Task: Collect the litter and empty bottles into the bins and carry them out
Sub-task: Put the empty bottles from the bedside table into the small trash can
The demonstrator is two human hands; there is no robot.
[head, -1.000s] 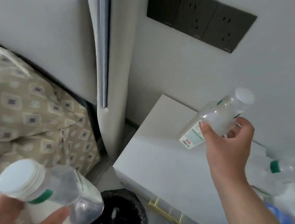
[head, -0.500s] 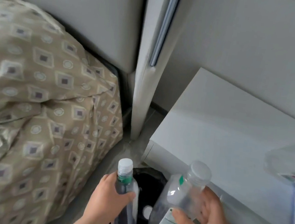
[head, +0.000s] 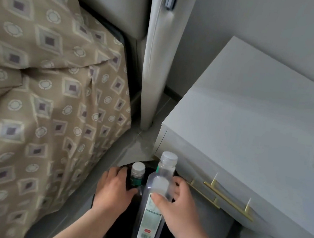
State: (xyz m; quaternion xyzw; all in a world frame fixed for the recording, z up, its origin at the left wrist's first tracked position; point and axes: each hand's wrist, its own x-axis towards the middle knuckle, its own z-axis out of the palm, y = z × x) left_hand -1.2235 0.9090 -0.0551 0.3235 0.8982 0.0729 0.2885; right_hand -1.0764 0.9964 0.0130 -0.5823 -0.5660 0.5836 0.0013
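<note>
Room: I see a bedroom corner, with a strip of grey floor (head: pixel 141 142) running between a bed and a white nightstand.
Left hand: my left hand (head: pixel 112 190) curls around the shoulder of the smaller bottle, thumb on the side towards the other hand.
Smaller bottle: the smaller bottle (head: pixel 137 172) stands upright with its white cap up and a green band below the neck. Its lower body is hidden by the hand.
Right hand: my right hand (head: pixel 178 208) wraps the larger bottle, thumb across the top of the label, fingers round the far side.
Larger bottle: the larger bottle (head: pixel 149 222) is clear, white-capped and upright, just beside the smaller one.
Bin: the black lined bin (head: pixel 125 223) sits directly under both bottles. I cannot tell whether either base touches anything inside.
Nightstand: the nightstand (head: pixel 251 120) is just right of the bin, with a brass drawer handle (head: pixel 227 198) on its front.
Bed: a tan patterned duvet (head: pixel 46 95) hangs to the left, and a grey padded headboard (head: pixel 154 69) stands beyond it.
</note>
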